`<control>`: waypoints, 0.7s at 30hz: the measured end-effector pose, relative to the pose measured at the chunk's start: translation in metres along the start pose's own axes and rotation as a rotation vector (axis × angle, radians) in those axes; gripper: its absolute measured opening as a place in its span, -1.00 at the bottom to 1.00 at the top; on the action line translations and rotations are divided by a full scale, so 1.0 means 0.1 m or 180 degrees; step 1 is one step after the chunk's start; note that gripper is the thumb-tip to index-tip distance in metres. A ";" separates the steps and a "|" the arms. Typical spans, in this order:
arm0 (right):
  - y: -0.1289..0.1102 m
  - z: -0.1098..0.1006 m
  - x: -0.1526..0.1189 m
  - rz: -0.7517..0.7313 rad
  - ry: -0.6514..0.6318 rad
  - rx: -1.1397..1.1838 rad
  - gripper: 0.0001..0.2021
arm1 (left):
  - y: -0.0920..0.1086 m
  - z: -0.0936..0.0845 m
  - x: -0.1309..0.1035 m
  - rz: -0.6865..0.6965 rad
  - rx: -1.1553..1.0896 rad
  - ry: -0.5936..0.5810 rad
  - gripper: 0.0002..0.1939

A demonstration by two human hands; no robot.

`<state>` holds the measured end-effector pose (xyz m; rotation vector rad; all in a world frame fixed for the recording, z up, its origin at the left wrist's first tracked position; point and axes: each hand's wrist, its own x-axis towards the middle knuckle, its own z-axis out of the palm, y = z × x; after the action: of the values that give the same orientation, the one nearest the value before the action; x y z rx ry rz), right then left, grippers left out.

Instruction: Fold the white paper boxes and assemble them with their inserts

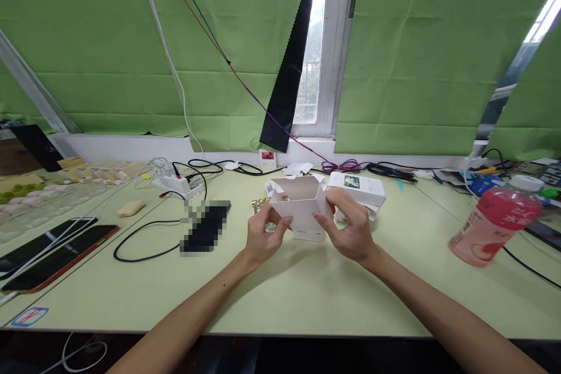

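Note:
A small white cardboard box [302, 214] with an open top is held between my two hands, tilted above the middle of the table. My left hand [265, 234] grips its left side, thumb on the near face and fingers partly hidden behind. On the opposite side, my right hand [350, 225] pinches the box's upper right edge with thumb and fingers. Behind the right hand lie white cartons [359, 187], one with a green and white picture on it. Some small gold-coloured pieces [258, 204] show just beyond my left hand, partly covered by it.
A blurred-out dark phone [204, 228] and a black cable lie left of my hands. Farther left are two more phones [61, 254] and a white power strip [177, 184]. A pink drink bottle [495, 225] stands at the right. Coiled cables [390, 171] run along the back.

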<state>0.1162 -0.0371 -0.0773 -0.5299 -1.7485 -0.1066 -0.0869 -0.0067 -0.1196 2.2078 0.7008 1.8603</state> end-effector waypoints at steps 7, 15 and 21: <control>-0.01 0.00 0.01 0.0039 -0.0034 -0.0008 -0.98 | -0.01 0.00 -0.01 -0.0105 -0.0063 -0.0035 -0.66; -0.02 0.00 0.00 0.0074 -0.0122 0.0002 -0.96 | -0.05 0.00 -0.03 -0.0294 -0.0157 -0.0084 -0.66; -0.01 0.00 0.00 0.0024 -0.0119 0.0061 -0.97 | -0.03 0.00 -0.01 -0.0384 -0.0268 -0.0098 -0.65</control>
<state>0.1156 -0.0382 -0.0766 -0.5275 -1.7821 -0.0751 -0.0877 -0.0046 -0.1222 2.0891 0.7197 1.7612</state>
